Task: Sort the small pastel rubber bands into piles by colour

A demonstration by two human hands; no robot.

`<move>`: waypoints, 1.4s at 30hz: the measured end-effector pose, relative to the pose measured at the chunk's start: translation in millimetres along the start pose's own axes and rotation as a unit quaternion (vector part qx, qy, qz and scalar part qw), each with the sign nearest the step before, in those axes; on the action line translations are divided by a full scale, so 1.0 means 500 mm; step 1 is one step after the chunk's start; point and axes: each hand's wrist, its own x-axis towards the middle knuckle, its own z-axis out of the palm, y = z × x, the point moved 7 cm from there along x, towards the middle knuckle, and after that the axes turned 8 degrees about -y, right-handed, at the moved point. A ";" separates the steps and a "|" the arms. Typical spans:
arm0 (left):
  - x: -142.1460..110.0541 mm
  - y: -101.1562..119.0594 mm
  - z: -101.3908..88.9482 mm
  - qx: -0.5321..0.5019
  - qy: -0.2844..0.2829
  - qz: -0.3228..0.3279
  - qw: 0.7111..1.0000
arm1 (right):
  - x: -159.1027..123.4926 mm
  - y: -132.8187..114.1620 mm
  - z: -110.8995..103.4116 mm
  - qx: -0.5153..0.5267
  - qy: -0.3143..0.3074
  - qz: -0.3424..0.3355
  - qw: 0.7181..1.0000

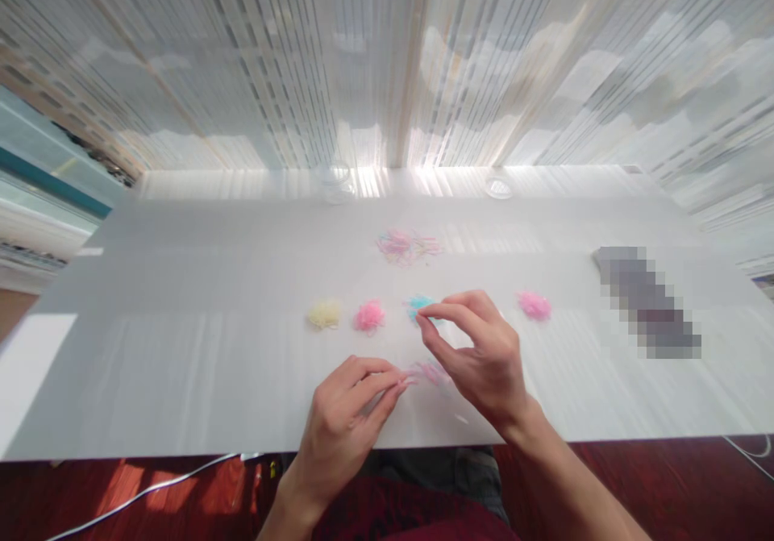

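Observation:
Small piles of thin, short strands lie on the white table. My left hand [356, 404] is closed in a pinch, with pale pink strands at its fingertips, beside a loose mixed pile of mostly pink strands [430, 372]. My right hand [477, 347] is also closed, thumb and forefinger pressed together at a blue pile [417, 305] that it partly covers. Whatever it pinches is too small to make out. To the left of the blue pile sit a bright pink pile [368, 315] and a pale yellow one [325, 314]. Another pink pile [534, 305] is right of my right hand.
Farther back lies a looser heap of mixed pastel strands [408, 247]. A clear container [337, 182] and a clear round lid [498, 189] are near the table's [181, 283] far edge, before a striped curtain [387, 65]. A blurred-out dark object [650, 303] lies at right.

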 end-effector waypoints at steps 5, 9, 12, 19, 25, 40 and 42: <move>-0.030 -0.027 -0.040 0.026 0.033 -0.020 0.999 | 0.035 -0.019 0.102 -0.008 -0.104 -0.057 0.993; -0.040 -0.037 -0.044 0.014 0.040 -0.024 0.999 | 0.029 -0.015 0.131 -0.046 -0.157 -0.069 0.984; -0.041 -0.038 -0.042 0.005 0.037 -0.024 0.999 | 0.023 -0.013 0.132 -0.071 -0.158 -0.064 0.983; -0.043 -0.044 -0.046 -0.006 0.042 -0.029 0.999 | 0.020 -0.025 0.110 -0.063 -0.145 -0.050 0.986; -0.032 -0.038 -0.042 -0.022 0.041 -0.046 0.998 | -0.014 -0.050 0.062 0.028 -0.155 -0.016 0.987; 0.016 0.058 0.005 0.173 -0.028 0.047 0.983 | -0.071 -0.039 0.004 0.118 -0.143 0.045 0.982; 0.023 0.066 0.011 0.178 -0.036 0.049 0.982 | -0.077 -0.028 -0.002 0.127 -0.145 0.057 0.980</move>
